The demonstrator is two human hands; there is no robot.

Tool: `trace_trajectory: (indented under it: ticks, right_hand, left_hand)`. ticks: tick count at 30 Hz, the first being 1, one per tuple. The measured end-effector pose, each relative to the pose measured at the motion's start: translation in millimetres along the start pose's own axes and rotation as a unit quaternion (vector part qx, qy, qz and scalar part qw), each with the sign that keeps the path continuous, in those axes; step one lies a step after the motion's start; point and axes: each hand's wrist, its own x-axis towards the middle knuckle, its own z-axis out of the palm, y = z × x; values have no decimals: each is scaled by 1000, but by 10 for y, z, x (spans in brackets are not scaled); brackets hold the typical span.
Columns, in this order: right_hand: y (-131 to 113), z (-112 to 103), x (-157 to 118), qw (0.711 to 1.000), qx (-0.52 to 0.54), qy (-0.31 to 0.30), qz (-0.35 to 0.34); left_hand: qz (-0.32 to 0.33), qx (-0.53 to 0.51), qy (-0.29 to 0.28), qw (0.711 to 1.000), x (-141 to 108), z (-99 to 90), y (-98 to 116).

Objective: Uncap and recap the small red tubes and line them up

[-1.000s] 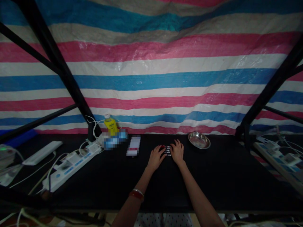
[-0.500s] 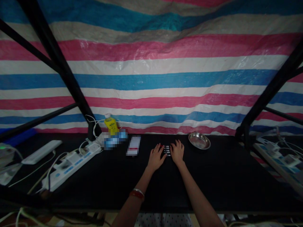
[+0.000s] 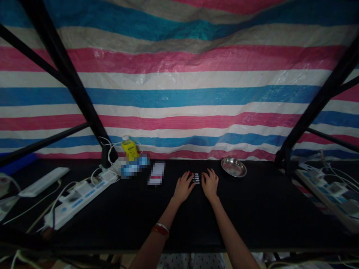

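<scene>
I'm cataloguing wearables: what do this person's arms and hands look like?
The left hand and right hand are gloveless; no sleeves show. A thin silver-coloured bangle and a thicker reddish-brown bangle circle the left forearm; the right forearm has none.

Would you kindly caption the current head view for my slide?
Left hand at a row of small cylinders, right hand just apart, metal dish nearby, on a black tabletop.

Striped tarp (image 3: pixel 179 99) wall, black table (image 3: pixel 252 220), pretty dim lighting
The whole backdrop was wrinkly plastic in wide pink, blue and white bands, greyer up top, with shiny creases catching a bit of light. Dark posts (image 3: pixel 80 99) slanted down on both sides with thinner braces (image 3: pixel 47 142) coming off them, and the tabletop ran back to the tarp's bottom edge.
</scene>
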Motion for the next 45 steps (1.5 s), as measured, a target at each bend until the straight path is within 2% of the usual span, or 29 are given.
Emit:
trace_trajectory:
  ticks: [11, 19, 25, 30, 35, 45]
  right_hand:
    - [138, -121, -189, 993, 47, 56, 90]
    - [140, -139, -199, 990, 77, 56, 107]
    - [153, -135, -203, 988, 89, 67, 112]
    - [159, -145, -217, 988, 91, 60, 107]
    - [159, -146, -231, 990, 80, 52, 107]
    - [166, -145, -239, 991, 76, 39, 99]
  left_hand:
    - [17, 0, 1, 1000, 46, -18, 4]
    - [28, -12, -3, 1000, 74, -13, -16]
    - [7, -12, 57, 998, 23, -16, -27]
    - [-43, -12, 99, 994, -104, -142, 41]
    - [-49, -16, 71, 996, -162, -248, 111]
    - [-60, 9, 52, 997, -134, -198, 81]
